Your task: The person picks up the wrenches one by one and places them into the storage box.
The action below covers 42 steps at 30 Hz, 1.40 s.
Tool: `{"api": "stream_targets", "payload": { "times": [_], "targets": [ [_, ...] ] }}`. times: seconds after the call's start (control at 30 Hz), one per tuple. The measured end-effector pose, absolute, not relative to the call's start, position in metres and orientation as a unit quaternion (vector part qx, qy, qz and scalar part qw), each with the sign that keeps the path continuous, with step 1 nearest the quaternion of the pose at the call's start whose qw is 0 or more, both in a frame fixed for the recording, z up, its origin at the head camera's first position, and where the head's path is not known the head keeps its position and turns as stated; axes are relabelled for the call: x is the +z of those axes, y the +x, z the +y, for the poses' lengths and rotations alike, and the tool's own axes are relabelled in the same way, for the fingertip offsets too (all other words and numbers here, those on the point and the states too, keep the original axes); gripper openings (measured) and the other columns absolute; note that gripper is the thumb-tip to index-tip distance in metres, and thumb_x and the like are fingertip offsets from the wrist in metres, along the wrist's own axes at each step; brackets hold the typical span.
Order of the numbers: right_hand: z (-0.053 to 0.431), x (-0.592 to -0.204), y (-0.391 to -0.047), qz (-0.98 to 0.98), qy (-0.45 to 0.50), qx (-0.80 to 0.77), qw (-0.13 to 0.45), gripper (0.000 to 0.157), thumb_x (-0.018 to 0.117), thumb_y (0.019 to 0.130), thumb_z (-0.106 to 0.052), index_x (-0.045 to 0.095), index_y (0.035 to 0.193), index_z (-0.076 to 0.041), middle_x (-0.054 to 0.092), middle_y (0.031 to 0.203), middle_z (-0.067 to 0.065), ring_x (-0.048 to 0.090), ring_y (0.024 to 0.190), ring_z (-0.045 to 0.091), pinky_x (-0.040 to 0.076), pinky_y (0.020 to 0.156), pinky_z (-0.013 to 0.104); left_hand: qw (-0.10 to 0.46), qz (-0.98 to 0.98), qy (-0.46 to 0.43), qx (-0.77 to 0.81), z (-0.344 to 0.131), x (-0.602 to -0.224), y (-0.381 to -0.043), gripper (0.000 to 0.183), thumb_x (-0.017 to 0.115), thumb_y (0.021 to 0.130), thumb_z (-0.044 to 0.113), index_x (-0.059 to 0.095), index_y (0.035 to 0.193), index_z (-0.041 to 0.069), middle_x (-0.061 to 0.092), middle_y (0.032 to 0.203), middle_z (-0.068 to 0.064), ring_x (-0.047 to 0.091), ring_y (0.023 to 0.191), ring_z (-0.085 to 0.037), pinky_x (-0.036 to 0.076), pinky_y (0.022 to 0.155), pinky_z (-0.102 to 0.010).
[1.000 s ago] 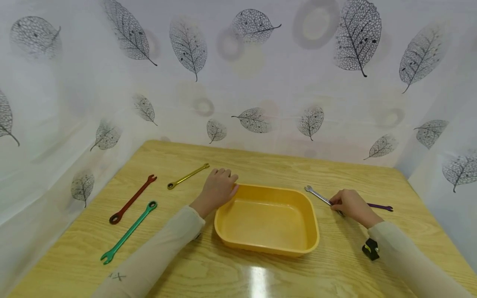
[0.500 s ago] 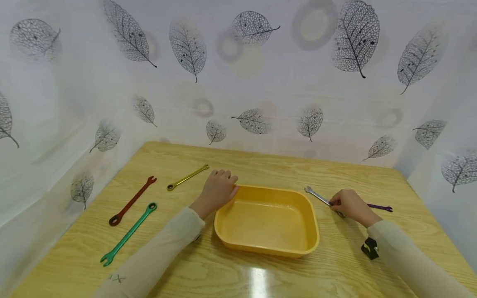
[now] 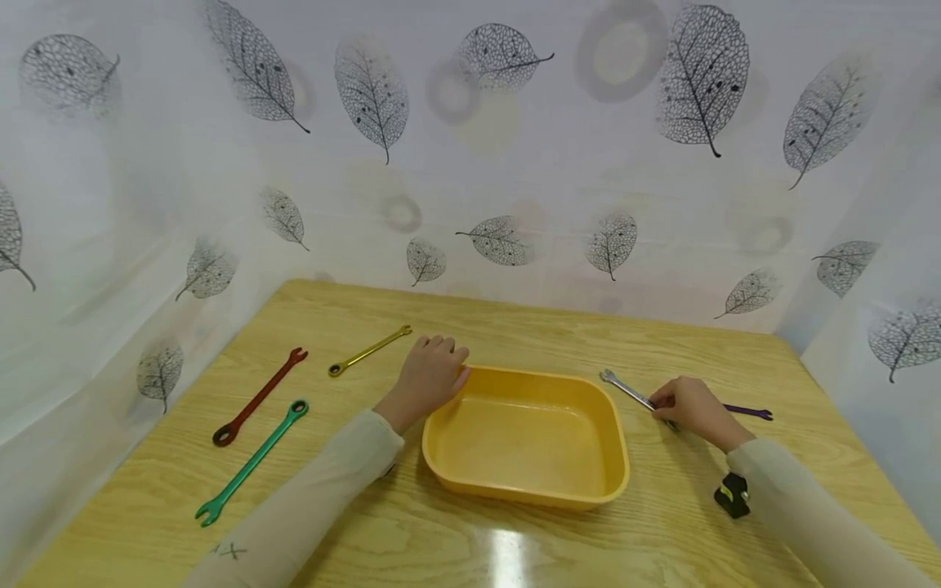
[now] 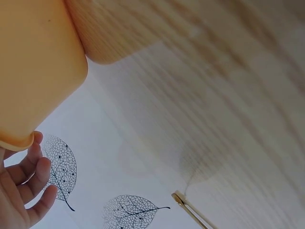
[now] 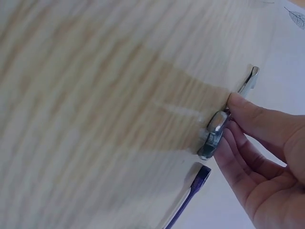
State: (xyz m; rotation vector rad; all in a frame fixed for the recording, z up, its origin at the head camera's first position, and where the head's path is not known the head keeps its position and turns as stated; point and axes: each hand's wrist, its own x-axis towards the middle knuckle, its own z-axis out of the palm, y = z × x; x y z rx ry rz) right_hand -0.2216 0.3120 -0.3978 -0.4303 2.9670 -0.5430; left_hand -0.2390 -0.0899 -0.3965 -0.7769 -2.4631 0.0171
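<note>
A yellow plastic basin (image 3: 524, 449) sits on the wooden table with nothing inside it. My left hand (image 3: 426, 380) grips its back left corner; in the left wrist view fingers (image 4: 35, 179) curl below the rim, and the thumb is mostly hidden. To the basin's right, my right hand (image 3: 694, 411) pinches a silver combination wrench (image 3: 623, 386) between thumb and fingers near its ring end (image 5: 218, 122). That wrench lies low along the tabletop; whether it touches the wood is unclear. Partly behind the right hand lies a purple wrench (image 3: 750, 412).
Left of the basin lie a gold wrench (image 3: 371, 351), a red wrench (image 3: 260, 398) and a green wrench (image 3: 253, 463). A small black device (image 3: 733, 496) shows at the right sleeve. White leaf-print cloth (image 3: 441, 163) encloses the table's back and sides.
</note>
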Motion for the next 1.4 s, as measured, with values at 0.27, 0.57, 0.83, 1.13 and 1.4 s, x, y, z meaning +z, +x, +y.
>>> {"api": "stream_targets", "payload": {
  "times": [0.27, 0.57, 0.83, 1.13, 1.4],
  "targets": [
    [0.3121, -0.3958, -0.2212, 0.97, -0.148, -0.189, 0.049, 0.014, 0.071, 0.076, -0.002, 0.071, 0.088, 0.007, 0.068, 0.073, 0.009, 0.058, 0.061, 0.012, 0.048, 0.053, 0.025, 0.272, -0.918, -0.289, 0.011, -0.0901, -0.3976, -0.2394, 0.016, 0.065, 0.086, 0.029, 0.064, 0.088, 0.013, 0.062, 0.079, -0.004, 0.058, 0.074, -0.02, 0.047, 0.073, -0.035],
    [0.3123, -0.3968, -0.221, 0.968, -0.144, -0.201, 0.05, 0.013, 0.07, 0.076, -0.002, 0.071, 0.086, 0.006, 0.067, 0.071, 0.007, 0.056, 0.059, 0.011, 0.046, 0.052, 0.023, 0.268, -0.92, -0.287, 0.013, -0.0901, -0.3973, -0.2394, 0.016, 0.064, 0.086, 0.029, 0.065, 0.089, 0.013, 0.062, 0.079, -0.004, 0.058, 0.074, -0.02, 0.048, 0.073, -0.035],
    [0.3126, -0.399, -0.2207, 0.971, -0.132, -0.194, 0.048, 0.015, 0.07, 0.078, -0.004, 0.071, 0.09, 0.006, 0.068, 0.074, 0.007, 0.057, 0.062, 0.011, 0.048, 0.055, 0.025, 0.267, -0.92, -0.287, 0.011, -0.0901, -0.3976, -0.2392, 0.017, 0.064, 0.086, 0.03, 0.064, 0.089, 0.013, 0.062, 0.079, -0.003, 0.058, 0.074, -0.02, 0.048, 0.073, -0.035],
    [0.3074, -0.4052, -0.224, 0.972, -0.135, -0.188, 0.036, 0.018, 0.07, 0.079, -0.003, 0.071, 0.094, 0.006, 0.068, 0.079, 0.011, 0.059, 0.068, 0.014, 0.05, 0.06, 0.03, 0.265, -0.92, -0.288, 0.007, -0.0902, -0.3983, -0.2385, 0.017, 0.064, 0.086, 0.03, 0.064, 0.088, 0.013, 0.062, 0.079, -0.004, 0.059, 0.075, -0.021, 0.048, 0.074, -0.036],
    [0.3062, -0.4013, -0.2252, 0.97, -0.148, -0.19, 0.035, 0.018, 0.069, 0.079, -0.001, 0.07, 0.093, 0.009, 0.069, 0.079, 0.014, 0.061, 0.067, 0.018, 0.052, 0.059, 0.032, 0.262, -0.922, -0.285, 0.008, -0.0901, -0.3971, -0.2385, 0.017, 0.064, 0.087, 0.029, 0.064, 0.088, 0.013, 0.062, 0.079, -0.004, 0.059, 0.075, -0.02, 0.048, 0.074, -0.036]
  ]
}}
